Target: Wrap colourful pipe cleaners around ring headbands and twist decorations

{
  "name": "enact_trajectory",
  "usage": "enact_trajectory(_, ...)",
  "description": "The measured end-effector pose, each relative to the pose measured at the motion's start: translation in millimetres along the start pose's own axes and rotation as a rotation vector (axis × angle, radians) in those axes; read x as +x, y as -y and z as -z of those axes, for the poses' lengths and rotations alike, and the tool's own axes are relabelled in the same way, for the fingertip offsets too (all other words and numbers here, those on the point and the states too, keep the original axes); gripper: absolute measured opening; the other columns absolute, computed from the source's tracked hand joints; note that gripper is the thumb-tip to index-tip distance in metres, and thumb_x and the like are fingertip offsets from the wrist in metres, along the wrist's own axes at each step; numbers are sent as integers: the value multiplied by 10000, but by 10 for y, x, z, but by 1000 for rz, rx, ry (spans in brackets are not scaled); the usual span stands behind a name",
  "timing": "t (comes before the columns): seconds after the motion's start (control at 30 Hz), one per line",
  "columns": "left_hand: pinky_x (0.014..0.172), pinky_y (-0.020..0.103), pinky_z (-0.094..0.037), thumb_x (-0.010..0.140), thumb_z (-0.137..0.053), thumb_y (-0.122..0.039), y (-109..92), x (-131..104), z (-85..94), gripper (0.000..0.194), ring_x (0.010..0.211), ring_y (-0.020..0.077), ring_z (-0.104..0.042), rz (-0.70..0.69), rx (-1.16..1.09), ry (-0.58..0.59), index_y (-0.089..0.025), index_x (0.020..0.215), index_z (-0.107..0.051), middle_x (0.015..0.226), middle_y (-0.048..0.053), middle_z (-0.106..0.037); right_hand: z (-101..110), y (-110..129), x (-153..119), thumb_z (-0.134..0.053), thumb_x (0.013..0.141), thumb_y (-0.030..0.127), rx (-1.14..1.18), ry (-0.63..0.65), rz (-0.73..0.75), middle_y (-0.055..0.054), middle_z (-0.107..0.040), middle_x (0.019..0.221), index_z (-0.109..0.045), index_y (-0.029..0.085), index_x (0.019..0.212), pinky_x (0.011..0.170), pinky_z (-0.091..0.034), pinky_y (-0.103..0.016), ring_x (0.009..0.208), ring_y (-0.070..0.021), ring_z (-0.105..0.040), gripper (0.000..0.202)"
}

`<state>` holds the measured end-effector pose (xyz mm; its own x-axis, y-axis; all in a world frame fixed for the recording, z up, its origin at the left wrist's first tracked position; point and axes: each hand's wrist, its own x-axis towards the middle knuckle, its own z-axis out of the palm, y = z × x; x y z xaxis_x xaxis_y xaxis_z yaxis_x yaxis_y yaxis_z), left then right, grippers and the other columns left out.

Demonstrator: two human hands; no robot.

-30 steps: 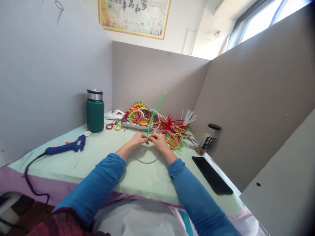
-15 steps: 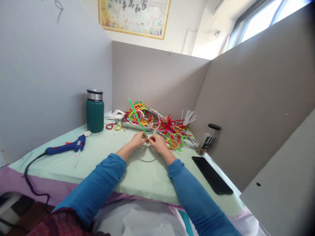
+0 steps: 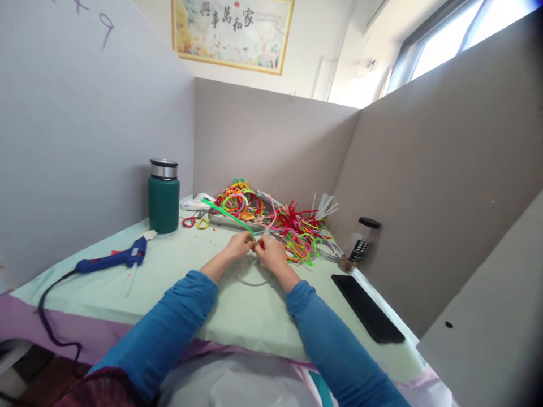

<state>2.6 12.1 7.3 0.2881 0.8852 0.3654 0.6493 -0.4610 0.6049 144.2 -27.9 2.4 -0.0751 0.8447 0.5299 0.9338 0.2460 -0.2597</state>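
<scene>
A green pipe cleaner point(image 3: 227, 213) slants up and left from between my hands, bent near its lower end. My left hand point(image 3: 240, 246) pinches it close to that bend. My right hand point(image 3: 271, 254) meets the left, fingertips closed around the same lower end, which the fingers mostly hide. Below them a thin grey hoop point(image 3: 253, 284) curves over the table; its upper part is hidden by my hands, so I cannot tell whether they touch it. Behind my hands, a tray point(image 3: 229, 220) is heaped with coloured pipe cleaners point(image 3: 241, 202).
More pipe cleaners point(image 3: 299, 232) spread right of the tray. At left stand a green bottle point(image 3: 163, 204) and a blue glue gun point(image 3: 112, 259) with its cord. A black phone point(image 3: 367, 308) and a dark-lidded jar point(image 3: 360, 243) lie right. Grey partitions point(image 3: 271, 135) enclose the table.
The green pipe cleaner has tipped down to the left, from steep to a low slant, and now bends near my fingers. My hands stay together in nearly the same place.
</scene>
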Motion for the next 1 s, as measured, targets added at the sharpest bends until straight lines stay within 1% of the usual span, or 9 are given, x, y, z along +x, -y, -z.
enact_trajectory(0.1,656,245,-404,793,-518,-242,12,-2,0,173,735,164,-605,-10,-24,13,-159,765,-668,763,41,-715,-4,-7,-4,-516,861,327,-18,29,-17,-76,-710,817,-674,187,849,620,-338,-257,730,-172,-614,212)
enact_trajectory(0.2,678,240,-416,791,-506,-262,23,-6,7,205,734,158,-617,-20,-45,29,-170,732,-680,757,26,-725,-3,-21,-4,-465,891,304,-10,77,36,-67,-709,865,-673,189,855,648,-351,-246,784,-165,-617,240)
enact_trajectory(0.27,687,243,-420,784,-511,-288,27,-7,15,223,736,163,-625,-1,-48,25,-173,711,-687,741,24,-726,-3,-28,-4,-441,904,288,2,91,74,-63,-704,896,-670,192,865,674,-360,-246,821,-168,-617,251)
enact_trajectory(0.4,682,250,-421,767,-531,-338,32,-3,29,239,738,173,-633,47,-80,-3,-175,708,-695,706,26,-723,3,-24,-18,-415,912,265,18,88,135,-69,-693,942,-659,189,906,717,-374,-255,863,-175,-613,255)
enact_trajectory(0.6,646,256,-403,743,-534,-379,58,8,14,265,686,168,-603,50,-142,-18,-168,659,-671,669,28,-696,35,6,-50,-426,900,266,-15,77,171,-78,-686,944,-651,182,925,727,-387,-271,856,-187,-607,241)
enact_trajectory(0.7,595,251,-376,713,-557,-408,75,12,1,283,628,153,-553,77,-183,-51,-159,609,-643,617,21,-653,44,25,-59,-443,894,295,-48,65,172,-79,-687,941,-645,184,940,713,-388,-280,840,-194,-610,235)
enact_trajectory(0.8,541,244,-338,693,-575,-420,73,9,-1,296,556,131,-494,108,-222,-51,-156,568,-620,536,2,-591,43,43,-62,-436,898,304,-80,62,174,-83,-691,952,-643,186,949,711,-387,-286,844,-198,-614,243)
enact_trajectory(1.0,479,237,-283,697,-578,-492,54,-22,6,363,468,112,-415,125,-263,-59,-156,566,-614,412,-30,-459,23,50,-52,-394,918,279,-97,83,168,-84,-693,977,-641,188,951,716,-382,-283,851,-186,-614,266)
